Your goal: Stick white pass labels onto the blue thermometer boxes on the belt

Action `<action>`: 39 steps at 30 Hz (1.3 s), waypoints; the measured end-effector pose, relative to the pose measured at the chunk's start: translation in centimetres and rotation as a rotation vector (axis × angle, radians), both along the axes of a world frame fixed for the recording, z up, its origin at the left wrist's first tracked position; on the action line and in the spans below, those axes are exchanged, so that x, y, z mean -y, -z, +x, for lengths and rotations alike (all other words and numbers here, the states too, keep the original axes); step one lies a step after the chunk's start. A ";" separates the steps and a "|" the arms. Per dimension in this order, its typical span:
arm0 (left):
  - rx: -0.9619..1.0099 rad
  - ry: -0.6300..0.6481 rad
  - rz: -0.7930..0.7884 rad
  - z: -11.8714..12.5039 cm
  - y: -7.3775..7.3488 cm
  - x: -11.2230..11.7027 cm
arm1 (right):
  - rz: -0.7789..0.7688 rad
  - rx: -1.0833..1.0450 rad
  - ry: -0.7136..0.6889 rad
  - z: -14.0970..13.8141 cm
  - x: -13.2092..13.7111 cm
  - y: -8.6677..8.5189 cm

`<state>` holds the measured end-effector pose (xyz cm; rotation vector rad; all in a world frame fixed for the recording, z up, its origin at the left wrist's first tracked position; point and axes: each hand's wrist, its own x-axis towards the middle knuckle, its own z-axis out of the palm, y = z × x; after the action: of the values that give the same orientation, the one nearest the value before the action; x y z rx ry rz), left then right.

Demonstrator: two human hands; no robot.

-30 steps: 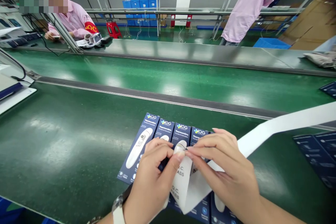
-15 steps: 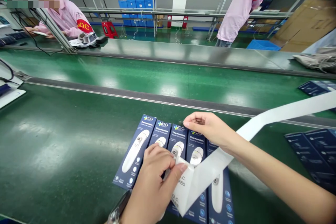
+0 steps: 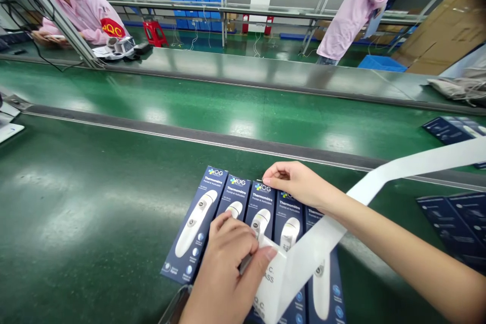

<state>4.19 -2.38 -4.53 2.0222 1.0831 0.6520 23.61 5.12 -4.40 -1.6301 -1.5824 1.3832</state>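
Several navy thermometer boxes (image 3: pixel 193 225) lie side by side on the green belt, fanned slightly, each printed "Thermomètre". My left hand (image 3: pixel 224 268) sits low over them, pinching a white "Q.C. PASS" label strip (image 3: pixel 271 283), which runs off to the right edge. A small dark object (image 3: pixel 245 264) shows between its fingers, too partly hidden to name. My right hand (image 3: pixel 298 185) is away from the strip, above the top edge of the boxes. Its fingertips are bunched, and I cannot see whether anything small lies between them.
A green conveyor belt (image 3: pixel 94 197) lies under the boxes, with a grey rail (image 3: pixel 190 136) beyond it. More navy boxes (image 3: pixel 451 217) lie at the right. A co-worker (image 3: pixel 83 15) in pink sits at upper left; another person's pink sleeve (image 3: pixel 353 15) hangs at upper right.
My right hand has lifted off the label strip and moved up to the far edge of the boxes. My left hand stays on the strip, and the view has drifted slightly.
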 end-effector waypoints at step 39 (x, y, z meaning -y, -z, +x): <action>0.250 -0.141 -0.160 0.2 -1.4 0.3 | 0.486 -0.052 0.004 -2.1 10.1 -2.3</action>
<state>4.35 -2.72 -3.09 1.6889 1.0971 0.8390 21.49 -4.97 -2.13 -1.2911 -1.7151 0.9297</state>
